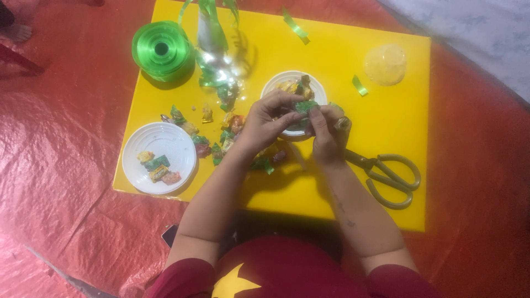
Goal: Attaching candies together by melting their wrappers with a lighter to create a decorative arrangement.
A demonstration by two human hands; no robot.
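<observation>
From the head camera, a yellow board (381,127) lies on a crinkled red sheet (66,138) that covers the floor; a pale cloth (475,33) shows at the far right corner. On the far left of the board sits a green ribbon spool (161,49), with loose shiny ribbon (214,60) trailing beside it and short ribbon scraps (359,85) farther right. A clear plastic cup (385,64) rests at the far right. A white plate (159,158) at the near left holds a few wrapped candies (158,165), and more candies (212,138) lie scattered between it and the hands. A second white plate (276,83) with sweets sits just beyond the hands. Scissors (389,176) with olive handles lie to the right, near the right wrist.

A green-wrapped candy (304,106) is held above the near edge of the second plate, between both hands and touching the fingertips of each.

The left hand (265,124) pinches the candy's left side, fingers curled close together. The right hand (327,132) grips its right side, thumb and forefinger narrowly closed on the wrapper, the other fingers folded under.
</observation>
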